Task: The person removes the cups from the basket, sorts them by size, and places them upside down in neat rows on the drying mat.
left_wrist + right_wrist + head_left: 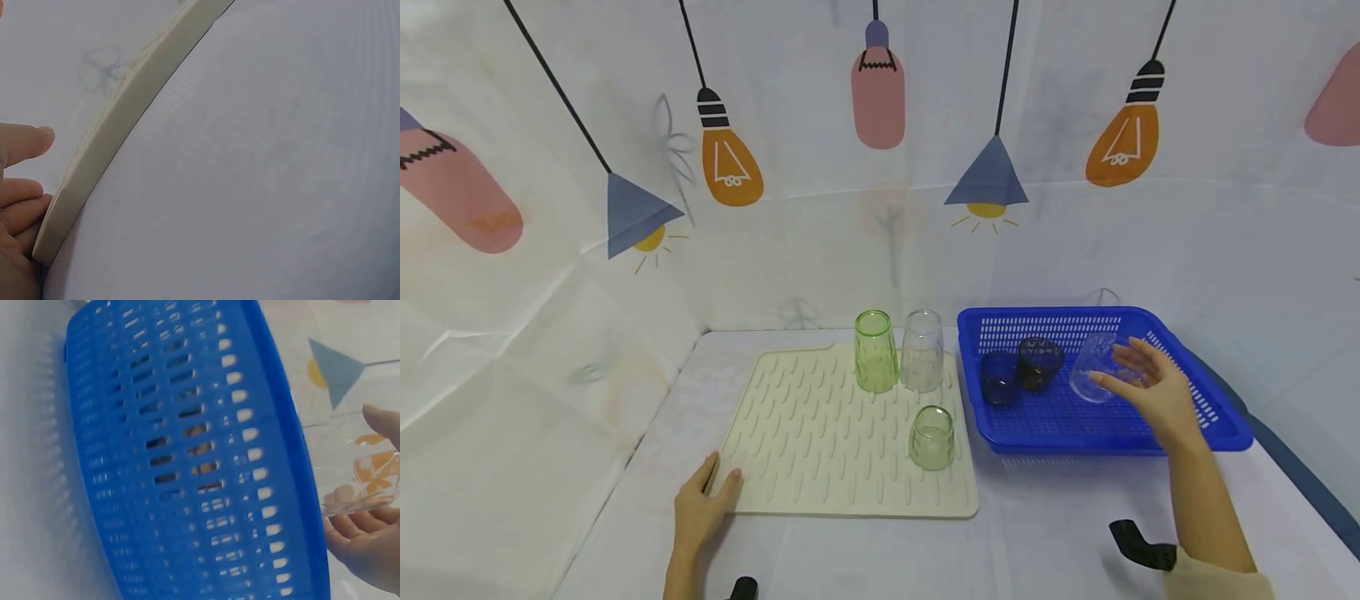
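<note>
My right hand (1157,396) grips a clear drinking glass (1095,367) at the blue plastic basket (1105,433), thumb on one side and fingers on the other. The right wrist view shows this clear glass (375,481) beyond the basket's rim. My left hand (700,508) rests by the lower left corner of the cream drying mat (820,433). In the left wrist view its fingers touch the mat's edge (106,137), with the thumb apart. On the mat's right part stand a tall green glass (876,354), a tall clear glass (922,354) and a short pale green glass (932,442).
Two dark glasses, one bluish (998,379) and one blackish (1039,364), lie in the basket's left half. The basket stands right of the mat on a white-covered table (865,558). A white sheet printed with lamps (820,250) hangs behind.
</note>
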Demonstrator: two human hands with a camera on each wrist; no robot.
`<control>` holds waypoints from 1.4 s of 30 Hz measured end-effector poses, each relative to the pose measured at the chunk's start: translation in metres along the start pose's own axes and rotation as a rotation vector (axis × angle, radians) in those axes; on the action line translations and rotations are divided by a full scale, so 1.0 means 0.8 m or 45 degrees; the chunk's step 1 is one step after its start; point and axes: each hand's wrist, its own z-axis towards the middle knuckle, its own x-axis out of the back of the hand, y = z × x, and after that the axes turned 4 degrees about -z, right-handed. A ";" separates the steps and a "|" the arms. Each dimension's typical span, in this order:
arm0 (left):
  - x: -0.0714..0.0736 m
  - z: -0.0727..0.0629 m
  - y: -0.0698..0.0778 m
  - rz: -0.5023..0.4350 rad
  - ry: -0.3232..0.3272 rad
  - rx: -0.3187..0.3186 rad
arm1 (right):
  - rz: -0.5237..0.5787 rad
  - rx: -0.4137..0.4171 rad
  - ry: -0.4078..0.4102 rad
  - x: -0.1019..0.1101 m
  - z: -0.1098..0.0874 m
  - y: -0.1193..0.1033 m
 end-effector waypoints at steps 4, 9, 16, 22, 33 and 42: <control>-0.001 0.000 0.000 -0.027 0.034 -0.015 | 0.063 0.009 0.019 -0.006 -0.007 -0.007; -0.003 -0.002 0.006 -0.085 0.086 -0.016 | 0.163 -0.008 -0.006 -0.013 -0.016 -0.018; -0.008 -0.004 0.014 -0.171 0.281 -0.118 | 0.301 -0.005 -0.050 -0.029 -0.028 -0.029; -0.012 -0.005 0.022 -0.265 0.360 -0.188 | 0.287 0.009 -0.074 -0.042 -0.037 -0.034; -0.019 -0.001 0.042 -0.499 0.282 -0.252 | 0.363 0.097 -0.111 -0.054 -0.042 -0.041; -0.031 -0.003 0.070 -0.579 0.162 -0.302 | 0.438 0.149 -0.167 -0.064 -0.043 -0.050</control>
